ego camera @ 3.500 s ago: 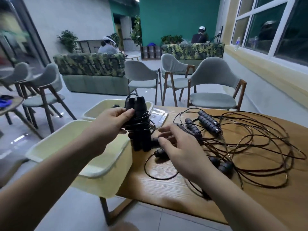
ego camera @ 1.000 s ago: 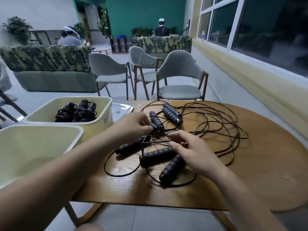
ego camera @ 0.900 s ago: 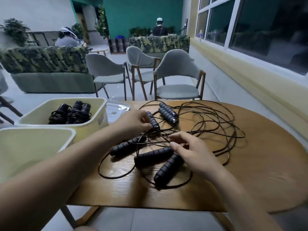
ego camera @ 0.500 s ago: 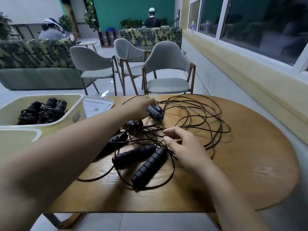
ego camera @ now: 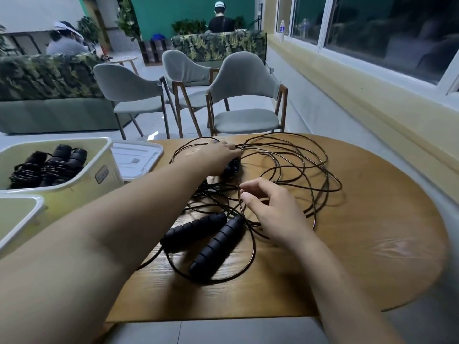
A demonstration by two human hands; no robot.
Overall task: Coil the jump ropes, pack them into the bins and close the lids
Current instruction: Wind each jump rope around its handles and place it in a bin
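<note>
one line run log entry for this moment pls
phase: untangling | left hand grips handle pair | right hand at tangled cords, grip unclear | far bin holds coiled ropes | lid off, on table

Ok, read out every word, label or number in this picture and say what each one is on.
No text here can be read.
On the side of the cream plastic bin, a small rectangular label: too blurred to read.
On the clear plastic lid beside that bin, a small tag: too small to read.
On the clear bottle on the window sill: any print is too small to read.
</note>
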